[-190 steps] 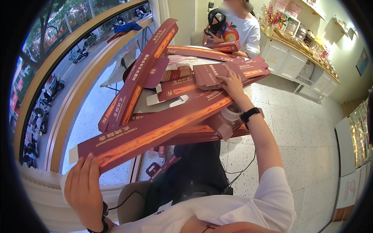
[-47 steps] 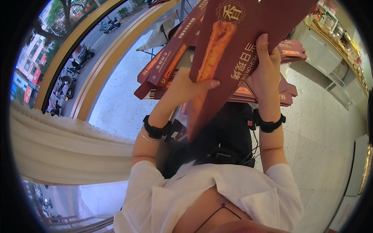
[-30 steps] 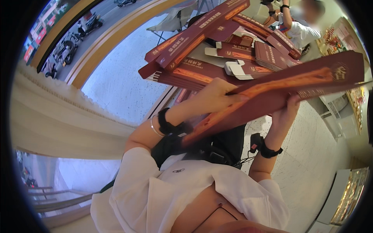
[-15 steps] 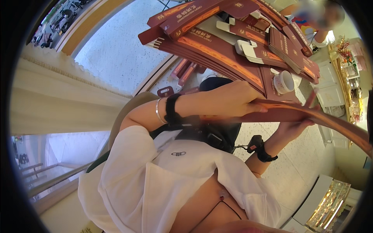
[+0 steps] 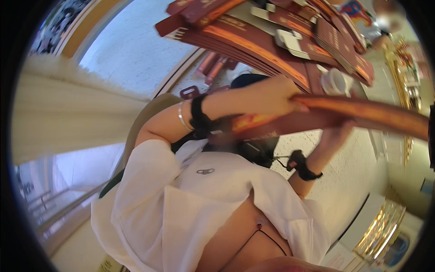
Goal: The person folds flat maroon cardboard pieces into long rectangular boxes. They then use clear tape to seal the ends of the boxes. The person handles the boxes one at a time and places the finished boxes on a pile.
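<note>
A long maroon cardboard box [image 5: 297,126] with an orange flame-pattern strip stretches across in front of my body, bent by the lens and blurred. My left hand [image 5: 282,94] grips its upper edge with the fingers closed around the board. Lower and further right, my right hand [image 5: 336,135] holds the bottom edge, its fingers mostly hidden behind the box. Beyond both hands lies a stack of similar flat maroon boxes [image 5: 253,50], close to my left hand. A small white round tub [image 5: 333,81] stands on the boxes just past the held one.
Smaller maroon cartons with white flaps [image 5: 294,44] lie on the pile. Maroon pieces [image 5: 213,68] sit by the window ledge at left. A cream curtain [image 5: 81,109] hangs at left. Another person [image 5: 380,27] is at the far right, near a shelf [image 5: 403,68] of goods.
The held box has swung upward at its right end and its flame strip faces me more. Both hands have risen slightly with it.
</note>
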Motion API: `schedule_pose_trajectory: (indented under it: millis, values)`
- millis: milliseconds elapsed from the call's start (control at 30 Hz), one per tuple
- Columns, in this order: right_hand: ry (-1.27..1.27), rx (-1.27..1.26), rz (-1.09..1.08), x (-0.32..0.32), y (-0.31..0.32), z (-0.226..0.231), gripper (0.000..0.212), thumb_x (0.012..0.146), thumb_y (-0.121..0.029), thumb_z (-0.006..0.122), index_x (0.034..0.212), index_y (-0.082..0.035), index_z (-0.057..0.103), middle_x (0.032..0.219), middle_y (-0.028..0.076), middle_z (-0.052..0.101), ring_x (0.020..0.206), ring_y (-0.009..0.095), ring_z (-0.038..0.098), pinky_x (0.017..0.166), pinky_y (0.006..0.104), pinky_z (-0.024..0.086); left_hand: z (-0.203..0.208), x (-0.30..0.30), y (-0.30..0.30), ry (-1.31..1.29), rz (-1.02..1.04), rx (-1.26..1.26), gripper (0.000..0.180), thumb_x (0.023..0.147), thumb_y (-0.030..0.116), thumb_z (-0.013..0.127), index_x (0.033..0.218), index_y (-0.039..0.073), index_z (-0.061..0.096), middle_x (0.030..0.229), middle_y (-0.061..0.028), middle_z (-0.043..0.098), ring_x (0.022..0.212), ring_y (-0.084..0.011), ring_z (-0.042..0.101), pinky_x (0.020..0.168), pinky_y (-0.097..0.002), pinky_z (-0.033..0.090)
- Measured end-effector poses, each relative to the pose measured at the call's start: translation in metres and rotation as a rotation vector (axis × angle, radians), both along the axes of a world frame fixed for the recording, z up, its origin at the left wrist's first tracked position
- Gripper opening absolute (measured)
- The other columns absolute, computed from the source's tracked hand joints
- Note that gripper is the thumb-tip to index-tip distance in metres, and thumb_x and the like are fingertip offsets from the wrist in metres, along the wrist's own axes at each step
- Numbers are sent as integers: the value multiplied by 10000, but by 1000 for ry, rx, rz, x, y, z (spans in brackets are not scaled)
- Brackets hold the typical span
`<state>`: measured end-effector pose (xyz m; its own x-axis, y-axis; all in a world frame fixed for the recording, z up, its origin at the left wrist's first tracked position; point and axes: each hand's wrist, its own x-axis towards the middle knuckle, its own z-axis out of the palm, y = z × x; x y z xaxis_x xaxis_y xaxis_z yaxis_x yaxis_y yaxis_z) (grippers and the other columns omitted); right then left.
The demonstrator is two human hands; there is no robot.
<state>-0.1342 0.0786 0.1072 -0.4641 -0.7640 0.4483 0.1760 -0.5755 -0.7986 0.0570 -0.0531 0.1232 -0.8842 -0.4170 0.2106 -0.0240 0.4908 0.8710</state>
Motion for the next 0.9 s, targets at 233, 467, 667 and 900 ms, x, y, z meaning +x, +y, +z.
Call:
schedule_pose_trajectory:
  millis: [233, 467, 667, 900]
  values:
    - [-45, 8, -204, 15, -16, 5, 463, 931, -179, 606, 1316, 17, 439, 1301, 102, 510, 1182, 204, 490, 1021, 360, 393, 11, 10, -18, -59, -108, 141, 350, 787, 265, 739, 1011, 6, 667, 763, -99, 656, 721, -166, 608, 688, -317, 475]
    - [-122, 27, -260, 11, -12, 23, 429, 927, -160, 612, 1286, 19, 462, 1275, 84, 523, 1161, 193, 501, 1012, 353, 397, 14, 4, -19, -169, -51, 273, 399, 752, 250, 780, 995, -39, 652, 728, -82, 657, 656, -112, 573, 635, -276, 458]
    - [-85, -26, -343, -4, -1, 35, 463, 927, -207, 618, 1277, 49, 455, 1250, 120, 529, 1152, 206, 511, 994, 362, 417, 8, 13, -24, -301, -105, 177, 322, 795, 231, 757, 947, -39, 671, 605, -13, 575, 553, -70, 504, 526, -257, 403]
    - [-200, -114, -129, -3, 0, 23, 496, 914, -172, 629, 1326, -2, 412, 1255, 112, 527, 1164, 220, 516, 986, 373, 439, 17, 11, -16, -186, -11, 169, 285, 830, 215, 733, 935, -41, 664, 593, -2, 545, 526, -65, 474, 501, -259, 381]
